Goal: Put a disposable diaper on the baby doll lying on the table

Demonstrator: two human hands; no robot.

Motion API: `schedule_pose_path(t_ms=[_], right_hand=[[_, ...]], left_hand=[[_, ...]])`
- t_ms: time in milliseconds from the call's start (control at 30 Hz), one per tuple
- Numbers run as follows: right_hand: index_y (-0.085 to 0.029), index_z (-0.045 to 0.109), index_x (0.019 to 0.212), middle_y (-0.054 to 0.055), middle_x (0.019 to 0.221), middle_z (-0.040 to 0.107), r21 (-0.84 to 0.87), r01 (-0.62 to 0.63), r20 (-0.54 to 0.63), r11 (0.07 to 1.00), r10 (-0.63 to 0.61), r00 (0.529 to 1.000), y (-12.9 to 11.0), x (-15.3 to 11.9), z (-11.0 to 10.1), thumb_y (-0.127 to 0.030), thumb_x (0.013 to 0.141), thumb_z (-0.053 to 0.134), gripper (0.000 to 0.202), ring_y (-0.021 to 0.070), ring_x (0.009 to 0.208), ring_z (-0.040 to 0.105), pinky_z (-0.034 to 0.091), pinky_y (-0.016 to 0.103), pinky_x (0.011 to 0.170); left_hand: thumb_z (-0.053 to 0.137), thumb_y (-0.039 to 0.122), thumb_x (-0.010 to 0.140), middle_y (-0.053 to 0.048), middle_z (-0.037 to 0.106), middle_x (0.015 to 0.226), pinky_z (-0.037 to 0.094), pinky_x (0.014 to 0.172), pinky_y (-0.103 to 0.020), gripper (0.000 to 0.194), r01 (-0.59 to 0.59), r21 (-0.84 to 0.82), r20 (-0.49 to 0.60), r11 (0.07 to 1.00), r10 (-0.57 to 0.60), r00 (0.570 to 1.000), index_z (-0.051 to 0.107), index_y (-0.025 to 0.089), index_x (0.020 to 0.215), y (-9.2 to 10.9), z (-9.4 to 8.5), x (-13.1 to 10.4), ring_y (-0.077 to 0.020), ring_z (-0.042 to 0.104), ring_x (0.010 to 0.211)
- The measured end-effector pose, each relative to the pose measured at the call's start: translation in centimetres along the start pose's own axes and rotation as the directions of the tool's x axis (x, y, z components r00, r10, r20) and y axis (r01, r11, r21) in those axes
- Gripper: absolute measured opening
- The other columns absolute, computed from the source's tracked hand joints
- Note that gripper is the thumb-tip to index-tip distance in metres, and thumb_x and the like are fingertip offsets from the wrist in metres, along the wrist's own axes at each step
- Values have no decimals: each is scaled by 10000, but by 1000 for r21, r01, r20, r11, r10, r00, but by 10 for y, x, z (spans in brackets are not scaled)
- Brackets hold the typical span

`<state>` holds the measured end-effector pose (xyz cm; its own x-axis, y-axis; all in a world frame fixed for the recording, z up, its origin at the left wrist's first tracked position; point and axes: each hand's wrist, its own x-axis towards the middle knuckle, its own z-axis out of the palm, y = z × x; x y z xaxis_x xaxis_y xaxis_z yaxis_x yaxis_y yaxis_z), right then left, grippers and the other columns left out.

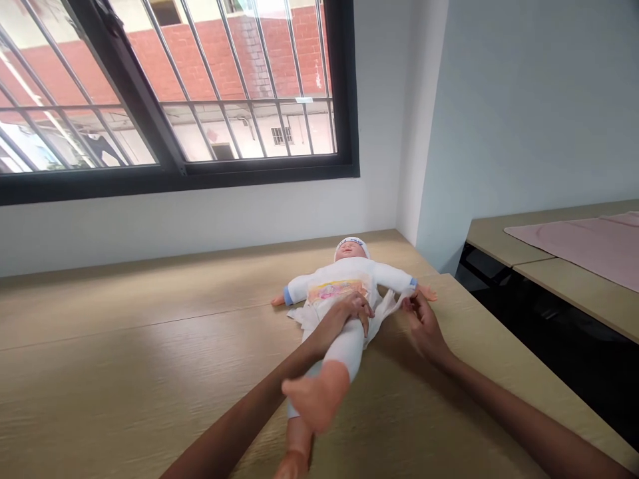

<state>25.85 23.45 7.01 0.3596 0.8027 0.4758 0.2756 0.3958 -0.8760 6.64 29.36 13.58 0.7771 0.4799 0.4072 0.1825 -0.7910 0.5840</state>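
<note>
A baby doll (344,269) in white clothes with blue cuffs and a white cap lies on its back, its bare feet towards me. Around its hips is a white diaper (333,291) with a coloured print across the front. My left hand (353,307) rests on the diaper's front between the thighs, fingers stretched down over it. One doll leg (347,349) is raised and crosses in front of my left forearm. By the doll's outstretched arm on the right, my right hand (422,322) pinches the side wing of the diaper and holds it outwards.
The doll lies on a wooden table (150,372) whose right edge runs close to my right forearm. Beyond a dark gap, another table (574,276) carries a pink cloth (589,243). A wall and a barred window (239,86) stand behind.
</note>
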Motion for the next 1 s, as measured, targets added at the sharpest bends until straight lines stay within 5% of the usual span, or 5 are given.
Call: schedule_pose_path(t_ms=[100, 267, 567, 733, 1000], right_hand=[[-219, 429, 777, -11, 705, 468, 123, -61, 38, 991, 57, 998, -1, 10, -4, -459, 878, 502, 270, 157, 679, 475, 424, 269, 627], [-215, 428, 751, -33, 660, 410, 240, -123, 82, 963, 106, 991, -9, 12, -2, -461, 835, 566, 294, 131, 618, 393, 377, 244, 575], [-199, 487, 768, 2, 757, 493, 248, -133, 107, 960, 109, 988, -6, 15, -5, -437, 810, 600, 267, 151, 727, 464, 414, 264, 652], [-192, 516, 815, 10, 801, 536, 240, -144, 176, 960, 103, 979, -8, 14, -6, -410, 827, 596, 232, 154, 762, 504, 437, 280, 709], [-200, 560, 1063, 51, 988, 595, 185, -144, 254, 972, 94, 963, -15, 8, -5, -398, 847, 601, 296, 162, 876, 557, 463, 300, 812]], left_hand=[[300, 330, 960, -35, 608, 872, 375, 926, -317, 466, 16, -40, 94, 999, -12, 995, 606, 170, 647, 14, 6, 3, -170, 555, 891], [444, 304, 925, 4, 578, 832, 263, 999, -342, 318, -89, 150, 246, 985, 50, 968, 579, 169, 671, 24, 17, -4, -137, 509, 857], [437, 268, 926, 3, 568, 809, 261, 996, -329, 259, -157, 236, 247, 959, 97, 964, 541, 178, 707, 21, 22, -6, -139, 497, 877], [443, 230, 910, 10, 561, 811, 302, 975, -340, 130, -114, 189, 181, 975, 79, 980, 521, 190, 814, 23, 26, -7, -144, 508, 869], [471, 297, 905, -32, 574, 965, 441, 827, -304, 111, 119, -205, -170, 971, -155, 973, 494, 205, 962, 13, 28, -5, -165, 555, 920]])
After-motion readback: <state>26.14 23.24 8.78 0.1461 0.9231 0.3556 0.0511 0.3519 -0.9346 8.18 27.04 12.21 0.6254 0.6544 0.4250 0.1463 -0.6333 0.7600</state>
